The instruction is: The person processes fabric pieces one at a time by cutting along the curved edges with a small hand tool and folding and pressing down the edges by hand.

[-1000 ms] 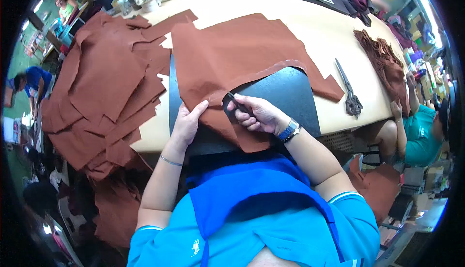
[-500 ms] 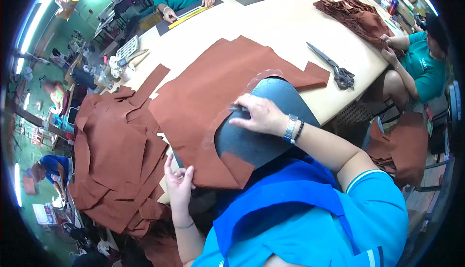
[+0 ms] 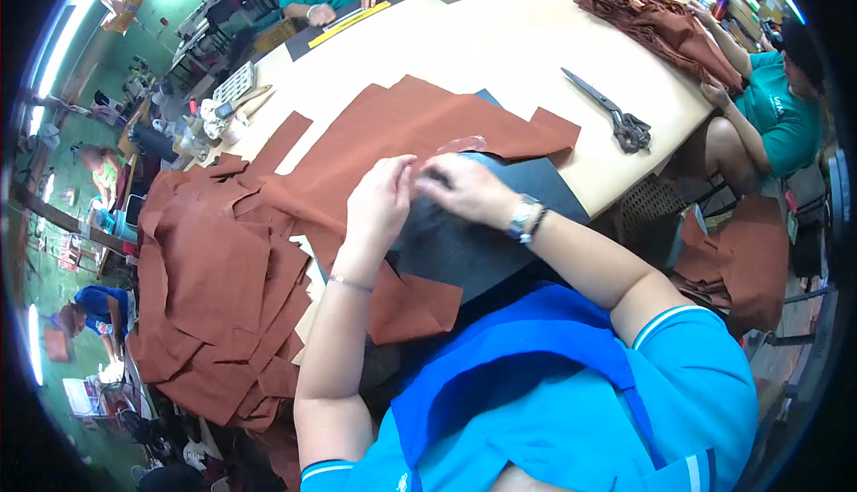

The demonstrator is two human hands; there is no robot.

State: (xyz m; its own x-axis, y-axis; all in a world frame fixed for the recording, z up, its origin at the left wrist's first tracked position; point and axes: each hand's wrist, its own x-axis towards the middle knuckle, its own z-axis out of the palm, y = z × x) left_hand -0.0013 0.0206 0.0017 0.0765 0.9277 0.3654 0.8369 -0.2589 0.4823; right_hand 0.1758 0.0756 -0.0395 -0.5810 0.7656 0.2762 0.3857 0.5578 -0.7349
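Note:
A large reddish-brown sheet of leather-like material point(image 3: 393, 121) lies across the table, its near part over a dark board point(image 3: 464, 246). My left hand point(image 3: 379, 202) is closed at the sheet's near edge, fingers pinched together; the material is drawn up in folds beside it. Close by on the right, my right hand point(image 3: 469, 190) is held above the board with its fingers curled. What it holds, if anything, is hidden. A thin clear strip point(image 3: 461, 145) shows just beyond my hands at the sheet's curved edge. A brown flap point(image 3: 415, 309) hangs near my left forearm.
A heap of brown pieces point(image 3: 214, 287) is on my left. Large scissors point(image 3: 611, 112) lie at the right on the table point(image 3: 509, 45). A brush point(image 3: 245, 104) sits at the back left. One co-worker uses a yellow ruler point(image 3: 350, 24); another handles gathered brown material point(image 3: 665, 37).
My left hand has risen from the sheet's lower corner to beside my right hand. The sheet has shifted left and bunched up, baring more of the board. My right hand's fingers have curled.

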